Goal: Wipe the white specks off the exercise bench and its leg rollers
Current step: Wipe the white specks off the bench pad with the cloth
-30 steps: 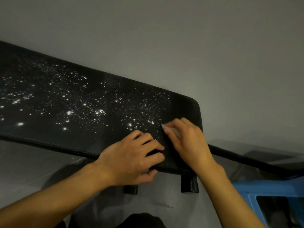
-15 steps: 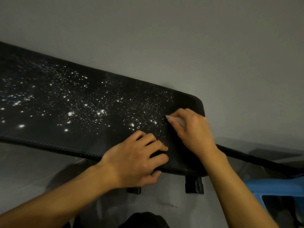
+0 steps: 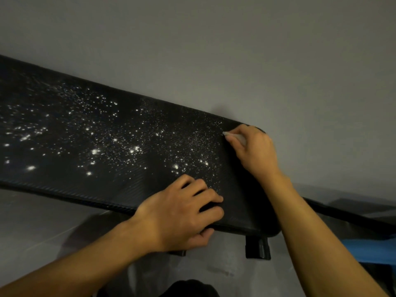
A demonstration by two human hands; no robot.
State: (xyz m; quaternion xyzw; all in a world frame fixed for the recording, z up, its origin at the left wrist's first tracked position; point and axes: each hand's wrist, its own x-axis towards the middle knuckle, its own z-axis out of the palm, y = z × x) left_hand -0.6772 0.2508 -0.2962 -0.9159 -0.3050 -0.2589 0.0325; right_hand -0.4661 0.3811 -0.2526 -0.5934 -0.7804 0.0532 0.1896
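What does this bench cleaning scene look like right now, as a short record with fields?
surface: black bench pad, next to a grey wall
dirt: white specks over most of the pad
clean part: strip at the right end
left hand: gripping the pad's near edge
right hand: pressing a small white wipe near the far right corner
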